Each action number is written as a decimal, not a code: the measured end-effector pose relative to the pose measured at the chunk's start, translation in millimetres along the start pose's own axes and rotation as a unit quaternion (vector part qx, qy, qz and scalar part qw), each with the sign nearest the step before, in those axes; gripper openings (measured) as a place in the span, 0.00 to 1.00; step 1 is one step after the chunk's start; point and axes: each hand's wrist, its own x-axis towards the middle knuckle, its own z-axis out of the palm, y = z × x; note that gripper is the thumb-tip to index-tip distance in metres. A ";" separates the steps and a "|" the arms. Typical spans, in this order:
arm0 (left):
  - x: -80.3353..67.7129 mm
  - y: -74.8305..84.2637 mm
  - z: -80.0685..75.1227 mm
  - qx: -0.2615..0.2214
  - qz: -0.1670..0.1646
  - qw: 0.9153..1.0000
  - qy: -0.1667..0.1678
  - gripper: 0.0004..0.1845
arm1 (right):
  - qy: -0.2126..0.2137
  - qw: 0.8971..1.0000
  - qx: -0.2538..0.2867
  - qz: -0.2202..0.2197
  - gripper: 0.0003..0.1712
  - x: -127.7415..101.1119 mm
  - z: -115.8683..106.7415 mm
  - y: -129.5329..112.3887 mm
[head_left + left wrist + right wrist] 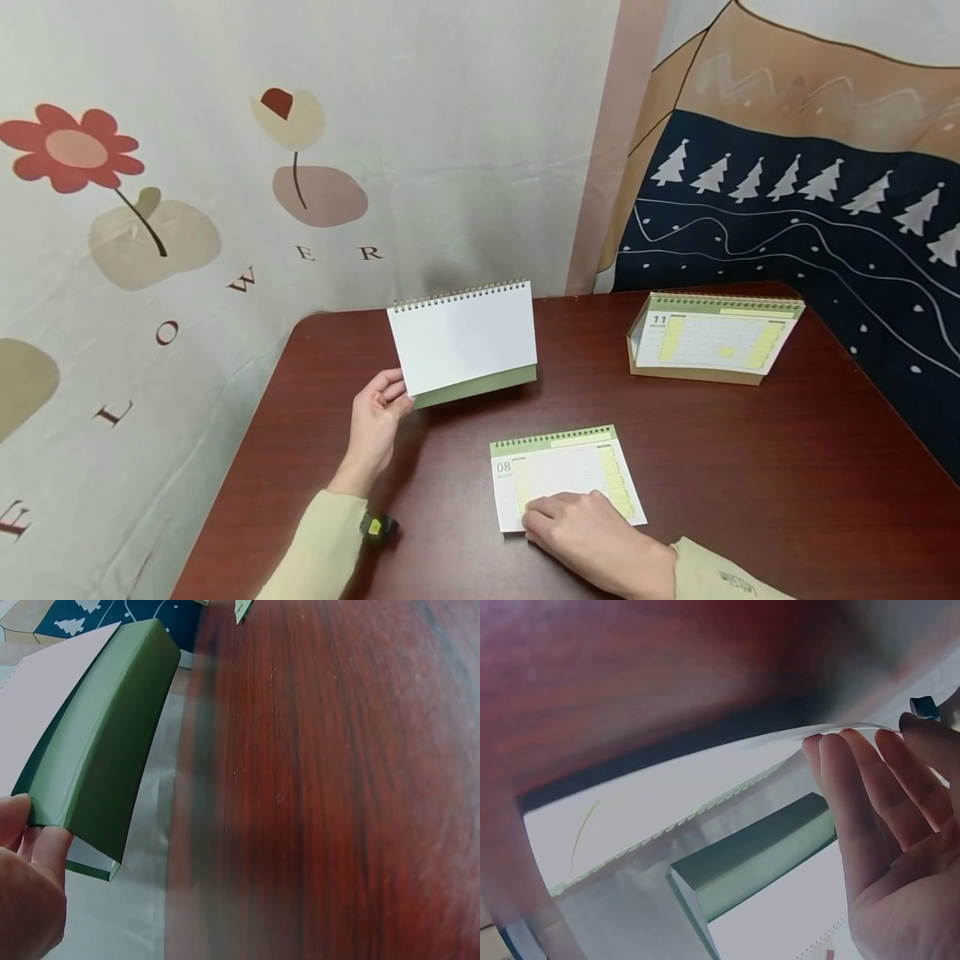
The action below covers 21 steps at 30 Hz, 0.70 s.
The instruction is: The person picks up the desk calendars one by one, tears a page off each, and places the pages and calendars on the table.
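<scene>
My left hand (pixel 375 421) grips the lower left corner of a desk calendar (pixel 467 337) with a blank white page over its green base. In the left wrist view, fingers reach into the open end of that green base (pixel 112 742); the stand is tilted. My right hand (pixel 581 533) rests its fingertips on the near part of a calendar pad (pixel 555 467) marked 08, lying on the table. Seen from the right wrist, extended fingers (pixel 877 802) touch the white sheet (pixel 652 802), whose near edge bows. Whether the thumb grips it is unclear.
A second desk calendar (pixel 716 337) showing 11 stands at the back right of the dark red wooden table (pixel 750 467). Patterned curtains (pixel 480 167) hang directly behind the table. A small black device (pixel 377 527) sits at my left wrist.
</scene>
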 end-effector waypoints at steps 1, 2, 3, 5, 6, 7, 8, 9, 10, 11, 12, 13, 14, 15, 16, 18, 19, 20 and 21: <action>0.4 0.1 -0.2 0.003 0.000 1.000 -0.001 0.18 | 0.000 1.000 -0.002 -0.001 0.13 -0.3 0.8 -0.2; 1.1 0.0 -0.5 0.004 -0.001 1.000 -0.002 0.18 | 0.001 1.000 -0.004 -0.002 0.12 -0.6 1.5 -0.3; 1.4 0.2 -0.7 0.006 -0.002 1.000 -0.004 0.17 | 0.002 1.000 -0.008 -0.003 0.12 -0.9 2.1 -0.5; 2.4 0.7 -1.1 0.007 -0.004 1.000 -0.010 0.17 | 0.005 1.000 -0.011 -0.005 0.12 -1.2 3.1 -0.7; 3.2 0.6 -1.3 0.007 -0.007 1.000 -0.013 0.17 | 0.006 1.000 -0.012 -0.007 0.12 -1.3 3.5 -0.9; 3.9 0.9 -1.6 0.007 -0.009 1.000 -0.016 0.17 | 0.007 1.000 -0.012 -0.008 0.12 -1.2 3.9 -1.1; 4.7 0.9 -1.9 0.005 -0.012 1.000 -0.020 0.18 | 0.008 1.000 -0.011 -0.011 0.13 -1.0 4.2 -1.4; 5.5 1.1 -2.4 0.006 -0.015 1.000 -0.024 0.18 | 0.009 1.000 -0.010 -0.013 0.13 -0.8 4.6 -1.5; 6.3 1.1 -2.9 0.006 -0.019 0.999 -0.026 0.18 | 0.011 1.000 -0.009 -0.016 0.13 -0.5 5.0 -1.7; 7.3 1.0 -3.4 0.005 -0.023 0.999 -0.027 0.18 | 0.013 1.000 -0.008 -0.019 0.14 -0.2 5.4 -1.7; 8.3 0.9 -3.9 0.005 -0.027 0.999 -0.029 0.18 | 0.014 1.000 -0.007 -0.022 0.14 0.2 5.9 -1.8; 9.1 1.2 -4.4 0.005 -0.029 0.999 -0.030 0.19 | 0.016 1.000 -0.009 -0.024 0.14 0.6 6.3 -1.7; 9.9 1.4 -5.0 0.005 -0.032 0.999 -0.031 0.19 | 0.018 0.999 -0.010 -0.026 0.15 1.0 6.6 -1.5; 10.6 1.7 -5.7 0.003 -0.035 0.999 -0.033 0.19 | 0.020 0.999 -0.013 -0.027 0.15 1.2 6.9 -1.3; 11.6 1.6 -6.2 0.002 -0.037 0.999 -0.034 0.19 | 0.023 0.999 -0.016 -0.028 0.14 1.4 7.1 -0.9; 13.1 1.9 -7.1 0.000 -0.041 0.998 -0.036 0.19 | 0.029 0.999 -0.023 -0.031 0.13 1.7 6.9 0.4; 13.8 1.8 -7.6 0.000 -0.044 0.998 -0.037 0.19 | 0.033 0.999 -0.029 -0.033 0.13 1.7 6.6 1.4; 14.5 1.6 -8.0 -0.001 -0.046 0.998 -0.038 0.19 | 0.037 0.998 -0.030 -0.034 0.12 1.8 6.2 2.6; 15.4 1.1 -8.5 -0.002 -0.049 0.998 -0.038 0.19 | 0.042 0.998 -0.031 -0.035 0.12 1.9 5.8 3.9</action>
